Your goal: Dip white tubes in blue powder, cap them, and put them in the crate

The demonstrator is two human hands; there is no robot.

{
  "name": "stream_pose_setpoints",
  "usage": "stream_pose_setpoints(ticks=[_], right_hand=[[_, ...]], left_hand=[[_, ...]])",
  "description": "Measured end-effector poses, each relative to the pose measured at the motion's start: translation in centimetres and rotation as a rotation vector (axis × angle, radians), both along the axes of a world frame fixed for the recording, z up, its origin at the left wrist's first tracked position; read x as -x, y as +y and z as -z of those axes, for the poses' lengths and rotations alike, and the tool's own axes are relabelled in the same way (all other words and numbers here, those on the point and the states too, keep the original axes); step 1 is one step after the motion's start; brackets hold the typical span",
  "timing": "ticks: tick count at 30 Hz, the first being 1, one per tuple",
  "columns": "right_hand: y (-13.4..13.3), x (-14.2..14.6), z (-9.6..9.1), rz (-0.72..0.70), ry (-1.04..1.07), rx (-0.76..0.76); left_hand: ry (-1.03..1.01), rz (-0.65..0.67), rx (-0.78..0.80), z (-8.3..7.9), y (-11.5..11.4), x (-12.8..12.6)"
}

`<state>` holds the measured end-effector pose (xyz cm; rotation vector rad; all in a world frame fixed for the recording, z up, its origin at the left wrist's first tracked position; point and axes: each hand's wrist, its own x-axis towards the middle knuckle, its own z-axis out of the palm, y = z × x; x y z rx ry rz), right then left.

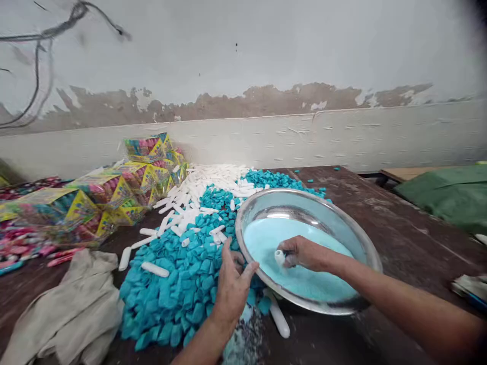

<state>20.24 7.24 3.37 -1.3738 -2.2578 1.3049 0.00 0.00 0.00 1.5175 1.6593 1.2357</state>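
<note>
One bowl [323, 204] (powder-filled), one tube [279, 256] in right hand [304, 252], left hand [233, 284] splayed

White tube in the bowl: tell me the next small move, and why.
Probably dip the white tube into the pale blue powder: the right hand holds it over the powder in the steel bowl, the left hand on the turquoise caps.

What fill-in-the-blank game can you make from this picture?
The right hand holds a small white tube inside a metal ____.
The powder in it is light ____.
The left hand is beside a pile of teal pieces; the beige cloth lies to that pile's ____.
Missing words: bowl, blue, left.
</note>
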Motion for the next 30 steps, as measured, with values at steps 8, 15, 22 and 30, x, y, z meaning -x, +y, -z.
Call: stream_pose_setpoints(ticks=[8, 15, 22, 30], right_hand=[[-1.5, -2.6, 0.6, 0.122, 0.25, -0.039], [-2.4, -4.3, 1.8, 0.329, 0.085, -0.401], [-3.6, -4.8, 2.6, 0.139, -0.143, -0.583], [-3.7, -4.5, 1.5, 0.017, -0.126, -0.674]], left_hand=[[0.603, 0.527, -0.035, -3.2, 2.4, -5.1], [0.748, 0.535, 0.067, -3.0, 5.2, -8.0], [0.851, 0.502, 0.023, -2.8, 4.9, -8.3], [0.703, 0.524, -0.011, -3.4, 4.7, -6.5]])
